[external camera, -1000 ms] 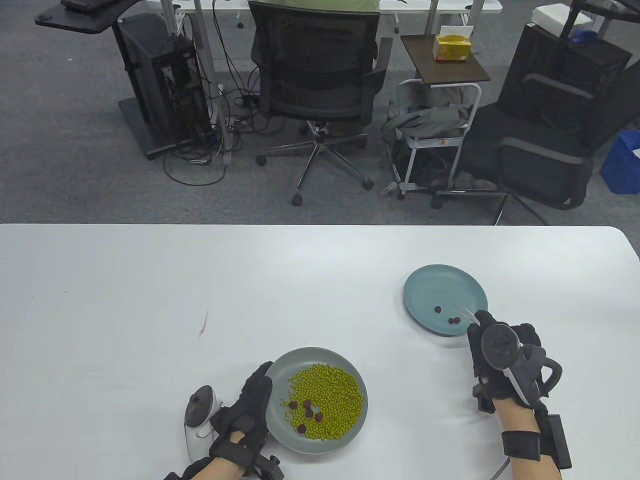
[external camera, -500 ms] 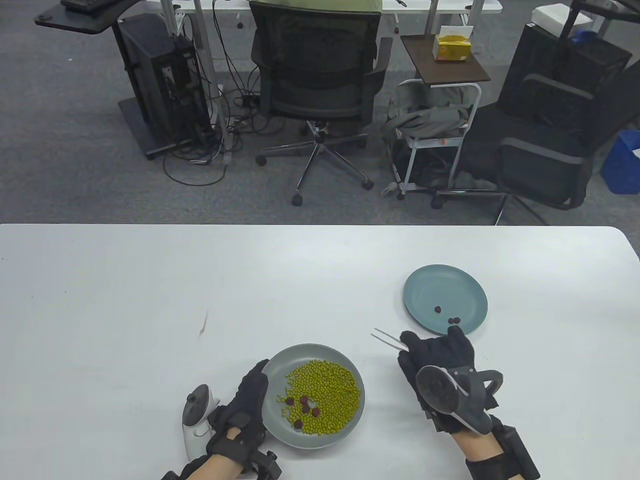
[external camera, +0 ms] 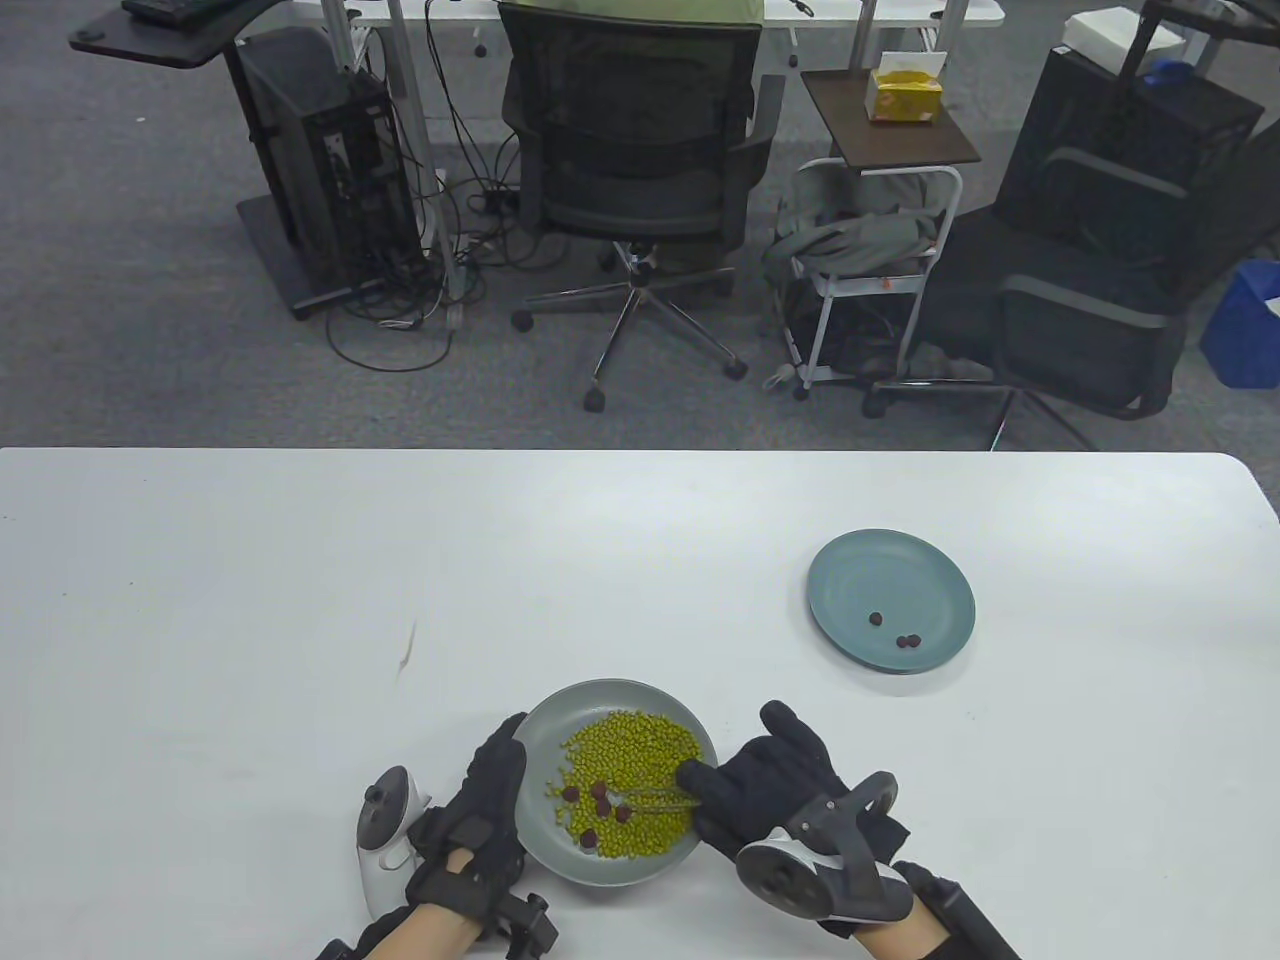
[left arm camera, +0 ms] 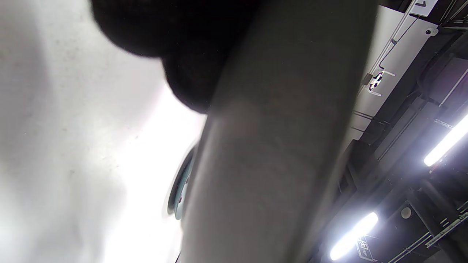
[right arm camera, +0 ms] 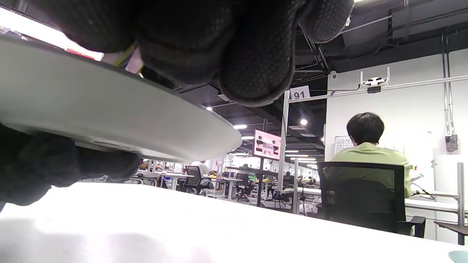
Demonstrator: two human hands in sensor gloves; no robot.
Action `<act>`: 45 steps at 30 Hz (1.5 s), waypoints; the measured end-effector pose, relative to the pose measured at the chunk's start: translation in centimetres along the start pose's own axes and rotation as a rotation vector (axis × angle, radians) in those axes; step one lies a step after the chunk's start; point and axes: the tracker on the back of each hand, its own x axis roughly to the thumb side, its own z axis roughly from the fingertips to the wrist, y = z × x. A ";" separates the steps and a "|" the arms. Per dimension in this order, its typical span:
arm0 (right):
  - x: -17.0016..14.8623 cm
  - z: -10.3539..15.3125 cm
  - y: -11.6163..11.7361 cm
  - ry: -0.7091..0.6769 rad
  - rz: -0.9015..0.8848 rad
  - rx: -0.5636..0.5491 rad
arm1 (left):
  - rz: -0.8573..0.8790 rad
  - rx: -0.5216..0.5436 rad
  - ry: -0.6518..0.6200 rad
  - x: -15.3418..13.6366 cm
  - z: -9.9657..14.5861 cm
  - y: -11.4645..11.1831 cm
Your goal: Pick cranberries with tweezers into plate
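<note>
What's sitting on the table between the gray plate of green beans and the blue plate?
Nothing: in the table view, only bare white table lies between the gray plate and the blue plate. The right hand sits nearer the camera, below that line.

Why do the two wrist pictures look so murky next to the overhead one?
Table view: sharp and evenly lit, with the tweezers and cranberries clear. Left wrist view: very close, so the grey plate and the left hand are blurred, the white table is washed out, and the ceiling lights glare. Right wrist view: the right hand and nearby plate rim are soft, while the distant office is crisp.
</note>
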 end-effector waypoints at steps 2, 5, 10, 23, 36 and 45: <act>-0.2 0.0 0.1 0.007 -0.036 0.004 | 0.000 0.001 -0.001 0.0 0.0 0.0; -0.2 0.0 0.0 -0.001 -0.048 -0.001 | 0.002 0.000 -0.001 0.0 0.0 0.0; 0.0 0.0 0.2 -0.027 -0.043 0.019 | -0.009 -0.002 -0.002 0.0 -0.1 0.0; 0.6 0.0 0.2 -0.056 0.027 0.011 | -0.031 -0.008 -0.003 -0.1 -0.1 0.0; -0.2 -0.1 -0.4 -0.007 -0.028 -0.024 | -0.038 -0.018 0.004 -0.3 -0.1 -0.1; -5.0 -0.1 -2.9 0.167 -0.022 -0.124 | -0.044 -0.023 0.009 -0.4 -0.1 -0.3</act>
